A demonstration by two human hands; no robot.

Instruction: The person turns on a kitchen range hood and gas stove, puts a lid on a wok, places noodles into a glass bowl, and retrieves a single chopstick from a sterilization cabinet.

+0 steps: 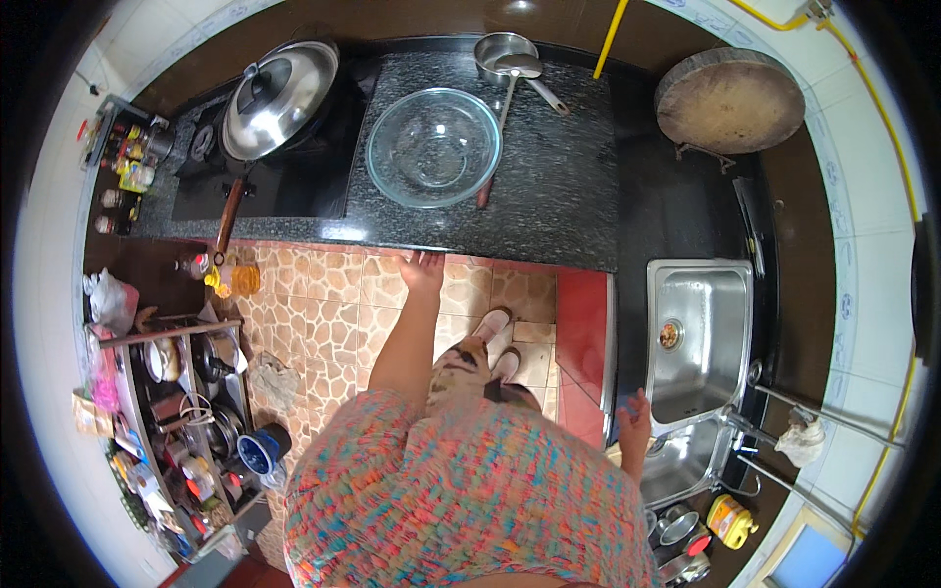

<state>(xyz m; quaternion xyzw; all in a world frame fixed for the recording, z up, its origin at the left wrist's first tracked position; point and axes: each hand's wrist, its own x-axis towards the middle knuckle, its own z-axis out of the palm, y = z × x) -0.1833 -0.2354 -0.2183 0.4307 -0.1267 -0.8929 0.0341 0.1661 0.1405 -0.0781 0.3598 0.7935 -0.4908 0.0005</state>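
Note:
My left hand (423, 270) is at the front edge of the black granite counter (559, 176), its fingertips touching or just under the rim; nothing shows in it. Beyond it on the counter stands a large glass bowl (434, 147). The handle of a metal spatula (509, 95) runs beside and partly behind the bowl, its blade resting on a small steel saucepan (494, 45). My right hand (635, 430) hangs by the counter edge near the double sink, fingers apart, with no object visible in it.
A lidded wok (279, 99) stands on the cooktop at left, its wooden handle jutting forward. At right are a steel sink (702, 338) and a round wooden chopping board (731, 101) leaning upright. A shelf rack (176, 331), a blue-lined bin (257, 452) and oil bottles (239, 280) stand at left.

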